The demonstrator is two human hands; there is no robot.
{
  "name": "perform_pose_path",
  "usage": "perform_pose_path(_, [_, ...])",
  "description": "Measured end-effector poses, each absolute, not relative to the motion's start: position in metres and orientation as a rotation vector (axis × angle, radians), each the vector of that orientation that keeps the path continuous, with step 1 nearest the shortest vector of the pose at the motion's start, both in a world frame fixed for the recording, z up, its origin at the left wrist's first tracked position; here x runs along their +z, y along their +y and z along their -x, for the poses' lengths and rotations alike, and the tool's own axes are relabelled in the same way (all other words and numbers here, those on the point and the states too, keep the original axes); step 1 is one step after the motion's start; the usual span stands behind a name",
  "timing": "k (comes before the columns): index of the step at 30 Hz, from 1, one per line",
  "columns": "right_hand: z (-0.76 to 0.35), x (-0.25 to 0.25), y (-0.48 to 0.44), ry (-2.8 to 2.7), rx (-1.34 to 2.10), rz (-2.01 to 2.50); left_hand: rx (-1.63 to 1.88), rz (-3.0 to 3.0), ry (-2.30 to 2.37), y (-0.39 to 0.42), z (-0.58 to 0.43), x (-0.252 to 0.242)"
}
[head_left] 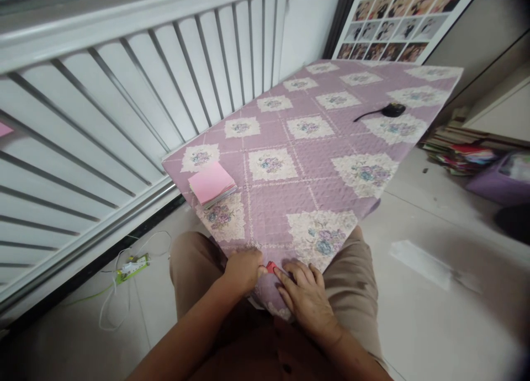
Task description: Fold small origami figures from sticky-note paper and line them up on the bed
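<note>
A small piece of folded red paper sits at the near end of the table, between my two hands. My left hand is closed, its thumb and finger pinching the paper's left side. Coming from the right, my right hand has its foremost fingertips pressed against the red paper, while its other fingers rest bent on the cloth. The paper's exact folds are too small and partly covered to make out. Farther up on the left lies a stack of square paper sheets, pink on top.
A purple flowered tablecloth covers the table. Toward the far right lies a black object with a thin cord. A white radiator runs along the left side. On the floor are a power strip with cables and a pile of books.
</note>
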State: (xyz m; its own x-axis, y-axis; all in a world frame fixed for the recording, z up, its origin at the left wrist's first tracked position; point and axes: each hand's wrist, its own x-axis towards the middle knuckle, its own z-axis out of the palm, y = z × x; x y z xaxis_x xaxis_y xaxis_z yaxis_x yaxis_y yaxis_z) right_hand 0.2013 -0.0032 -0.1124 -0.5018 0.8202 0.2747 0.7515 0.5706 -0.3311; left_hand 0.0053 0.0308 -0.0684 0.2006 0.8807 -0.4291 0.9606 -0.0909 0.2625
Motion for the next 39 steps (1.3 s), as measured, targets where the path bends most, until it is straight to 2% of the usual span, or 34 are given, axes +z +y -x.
perform_pose_path(9, [-0.198, -0.103, 0.014, -2.12, 0.541, 1.333, 0.122, -1.929, 1.675, 0.015, 0.001, -0.068])
perform_pose_path(15, [-0.194, -0.1, 0.013, -2.163, 0.511, 1.298, 0.297, -1.865, 1.628, 0.005, 0.002, -0.066])
perform_pose_path(31, [-0.19, -0.099, 0.026, -2.422, 0.369, 1.202, 0.193, -2.111, 1.681, 0.002, -0.01, -0.078])
perform_pose_path(39, [-0.193, -0.102, 0.038, -2.327, 0.628, 1.046, 0.341, -2.14, 1.662, 0.007, -0.006, -0.083])
